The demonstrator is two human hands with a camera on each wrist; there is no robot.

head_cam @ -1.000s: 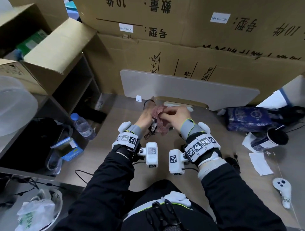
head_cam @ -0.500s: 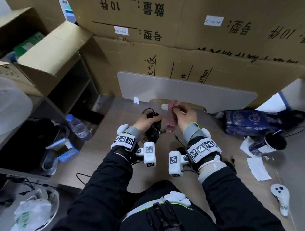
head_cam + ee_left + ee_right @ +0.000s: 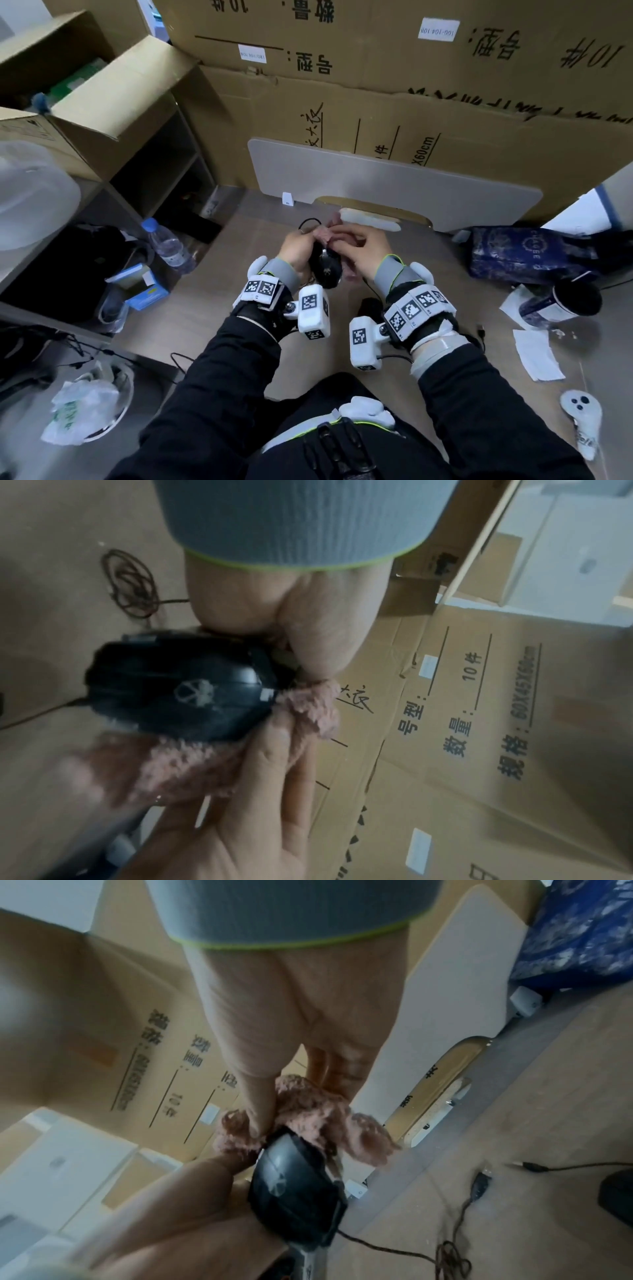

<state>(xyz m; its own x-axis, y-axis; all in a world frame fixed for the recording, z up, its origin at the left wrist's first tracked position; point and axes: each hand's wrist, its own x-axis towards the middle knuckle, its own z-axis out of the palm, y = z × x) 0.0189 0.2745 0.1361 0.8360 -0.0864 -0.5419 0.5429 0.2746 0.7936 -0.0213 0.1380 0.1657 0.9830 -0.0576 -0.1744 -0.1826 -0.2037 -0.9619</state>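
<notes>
A black wired computer mouse [image 3: 325, 270] is held above the desk, gripped by my left hand [image 3: 301, 240]. In the left wrist view the mouse [image 3: 178, 685] shows its logo, with the palm behind it. My right hand [image 3: 346, 236] pinches a fluffy pink cloth [image 3: 325, 233] and presses it against the mouse's far end. The right wrist view shows the thumb and fingers bunching the cloth [image 3: 308, 1110] over the front of the mouse [image 3: 294, 1191]. The mouse's cable [image 3: 445, 1256] trails onto the desk.
Large cardboard boxes [image 3: 411, 102] and a grey board [image 3: 394, 178] wall off the back of the desk. On the left are a water bottle [image 3: 168, 245] and a blue box [image 3: 144, 291]. A dark blue bag [image 3: 527, 253], a cup [image 3: 565, 303], paper [image 3: 534, 354] and a white controller [image 3: 582, 418] lie on the right.
Half a second ago my right hand held the cloth up, away from the mouse. Now the cloth is back against the mouse's far end, and both hands are close together.
</notes>
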